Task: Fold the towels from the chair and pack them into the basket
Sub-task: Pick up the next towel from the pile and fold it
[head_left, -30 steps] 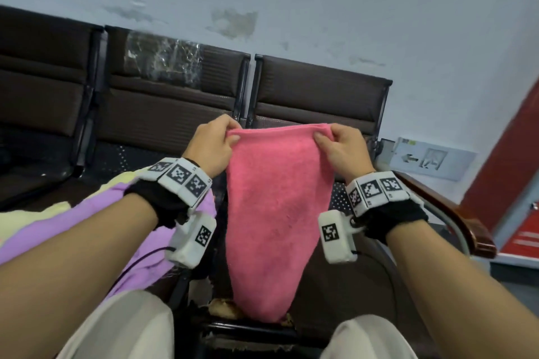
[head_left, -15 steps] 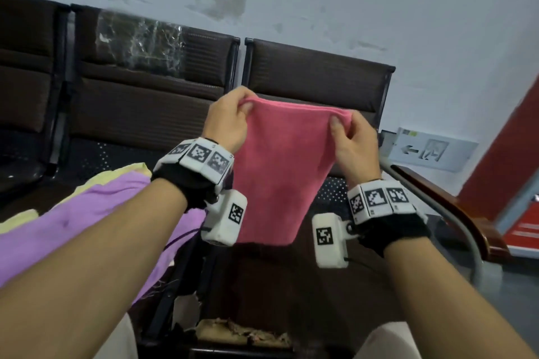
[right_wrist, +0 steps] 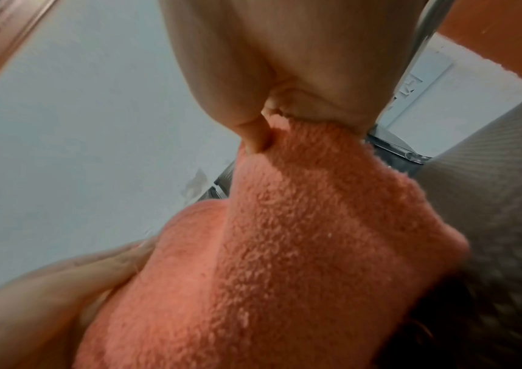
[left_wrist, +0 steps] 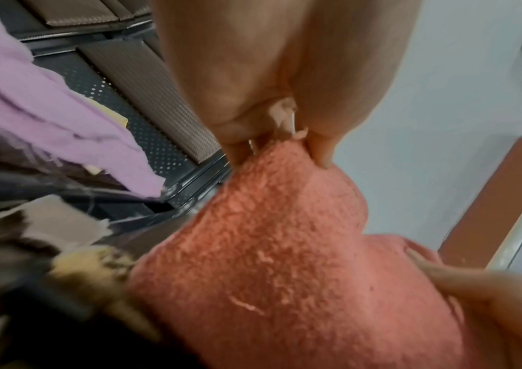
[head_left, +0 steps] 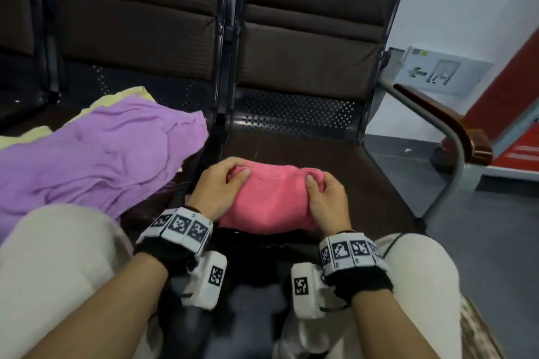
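now that it has come down from mid-air onto the seat point(head_left: 335, 160), the pink towel point(head_left: 271, 201) lies doubled, left hand point(head_left: 217, 186) and right hand point(head_left: 326, 198) both pinching its far corners; folding underway.

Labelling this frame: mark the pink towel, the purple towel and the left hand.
pink towel point(head_left: 271, 201), head view, middle of the folded cloth.
purple towel point(head_left: 96, 154), head view, middle of the rumpled cloth.
left hand point(head_left: 220, 186), head view, back of the hand.

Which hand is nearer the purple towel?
Left. The left hand pinches the pink towel at its end beside the purple towel; the right hand pinches the far end.
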`<state>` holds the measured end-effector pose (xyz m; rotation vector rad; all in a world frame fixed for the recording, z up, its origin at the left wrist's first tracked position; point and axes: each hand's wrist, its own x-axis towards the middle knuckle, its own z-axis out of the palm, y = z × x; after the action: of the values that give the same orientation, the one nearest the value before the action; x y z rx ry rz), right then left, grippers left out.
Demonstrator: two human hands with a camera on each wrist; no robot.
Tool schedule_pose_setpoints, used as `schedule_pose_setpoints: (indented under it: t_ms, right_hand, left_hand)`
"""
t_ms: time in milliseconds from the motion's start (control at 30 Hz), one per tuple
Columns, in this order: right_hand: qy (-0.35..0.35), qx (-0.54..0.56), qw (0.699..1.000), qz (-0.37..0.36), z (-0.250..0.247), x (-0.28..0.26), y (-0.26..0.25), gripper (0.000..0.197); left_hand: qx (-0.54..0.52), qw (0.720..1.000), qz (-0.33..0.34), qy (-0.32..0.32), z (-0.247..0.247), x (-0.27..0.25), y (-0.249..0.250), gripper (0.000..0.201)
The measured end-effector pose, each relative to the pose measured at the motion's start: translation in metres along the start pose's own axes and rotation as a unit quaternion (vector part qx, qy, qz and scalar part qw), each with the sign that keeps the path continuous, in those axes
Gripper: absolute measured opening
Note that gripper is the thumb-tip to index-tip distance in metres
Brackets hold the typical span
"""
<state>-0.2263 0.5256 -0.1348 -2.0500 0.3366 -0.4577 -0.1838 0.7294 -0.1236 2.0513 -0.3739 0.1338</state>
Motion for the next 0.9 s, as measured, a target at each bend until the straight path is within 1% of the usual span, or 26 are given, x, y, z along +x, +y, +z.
schedule_pose_setpoints:
  t_ms: [100, 167, 233, 333, 500, 533, 600, 667, 700, 733, 767, 800, 833, 900]
  right_hand:
    - [-0.019, -0.038, 0.998, 0.039, 0.003, 0.001, 0.011, 0.017]
    - [-0.024, -0.053, 0.997, 0.051, 0.003, 0.013, 0.012, 0.017]
    - [-0.033, -0.059, 0.996, 0.059, 0.005, 0.029, 0.013, 0.015]
    - [-0.048, -0.075, 0.993, 0.074, 0.012, 0.059, 0.017, 0.013]
    - [-0.058, -0.093, 0.989, 0.097, 0.029, 0.105, 0.025, 0.026]
    - [-0.066, -0.104, 0.988, 0.098, 0.032, 0.112, 0.026, 0.024]
    - [-0.096, -0.158, 0.978, 0.101, 0.036, 0.121, 0.028, 0.013]
    - [-0.124, -0.229, 0.962, 0.084, 0.04, 0.122, 0.029, 0.028]
    - [-0.13, -0.261, 0.955, 0.058, 0.04, 0.118, 0.029, 0.032]
    - [-0.138, -0.279, 0.95, 0.019, 0.041, 0.113, 0.029, 0.029]
    - [-0.159, -0.287, 0.945, -0.019, 0.041, 0.107, 0.027, 0.022]
    - [-0.198, -0.292, 0.934, -0.048, 0.039, 0.102, 0.027, 0.015]
    - [-0.25, -0.301, 0.918, -0.065, 0.037, 0.097, 0.024, 0.015]
    - [-0.34, -0.312, 0.884, -0.075, 0.031, 0.088, 0.02, 0.024]
  left_hand:
    - [0.013, 0.998, -0.025, -0.049, 0.008, -0.007, -0.017, 0.014]
    - [0.011, 0.997, -0.042, -0.065, 0.008, 0.002, -0.024, 0.015]
    - [0.007, 0.996, -0.05, -0.068, 0.007, 0.02, -0.029, 0.017]
    - [0.014, 0.997, -0.033, -0.063, 0.007, 0.057, -0.035, 0.015]
    - [0.028, 0.998, -0.031, -0.051, 0.018, 0.115, -0.054, 0.014]
    - [0.036, 0.997, -0.036, -0.051, 0.021, 0.123, -0.059, 0.014]
    - [0.053, 0.995, -0.065, -0.056, 0.028, 0.134, -0.071, 0.019]
    - [0.083, 0.987, -0.115, -0.075, 0.034, 0.137, -0.082, 0.034]
    - [0.096, 0.982, -0.138, -0.089, 0.036, 0.135, -0.086, 0.042]
    - [0.102, 0.978, -0.149, -0.1, 0.037, 0.132, -0.089, 0.048]
    - [0.102, 0.978, -0.149, -0.107, 0.038, 0.129, -0.091, 0.052]
    - [0.102, 0.979, -0.138, -0.109, 0.037, 0.125, -0.092, 0.053]
    - [0.109, 0.982, -0.119, -0.103, 0.036, 0.12, -0.091, 0.05]
    - [0.139, 0.985, -0.068, -0.078, 0.03, 0.106, -0.084, 0.034]
